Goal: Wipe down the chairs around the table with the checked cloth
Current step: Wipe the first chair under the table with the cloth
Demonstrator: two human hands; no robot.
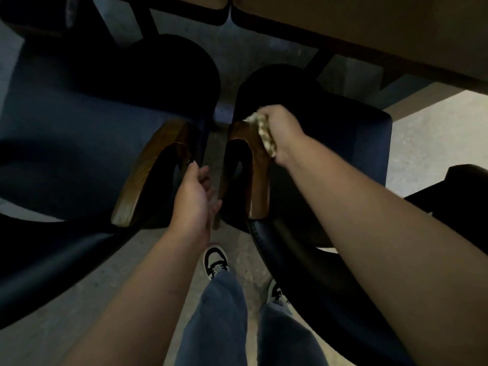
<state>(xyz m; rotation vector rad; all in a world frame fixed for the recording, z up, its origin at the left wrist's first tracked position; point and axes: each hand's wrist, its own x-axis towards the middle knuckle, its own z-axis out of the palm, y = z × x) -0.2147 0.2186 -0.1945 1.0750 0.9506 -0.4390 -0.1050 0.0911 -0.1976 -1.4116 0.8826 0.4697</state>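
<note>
flanking chair (66, 122), table (369, 27) ahead, shoes (215, 260)

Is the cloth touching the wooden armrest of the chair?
Touching. The head view shows the checked cloth, bunched in the right hand, pressed against the top edge of the right chair's wooden armrest, with no gap between them.

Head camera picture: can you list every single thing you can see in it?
Dark blue padded chairs: two, side by side; left chair, right chair.
Curved brown wooden armrests: two, between the seats; left armrest, right armrest.
Bunched pale checked cloth: one, on the right armrest's top.
Brown table: one, along the top.
Grey speckled floor: beneath everything.
Black and white sneakers: two, bottom centre.
Blue jeans: one pair.
Left hand: open, between the armrests.
Right hand: grips the cloth.
</note>
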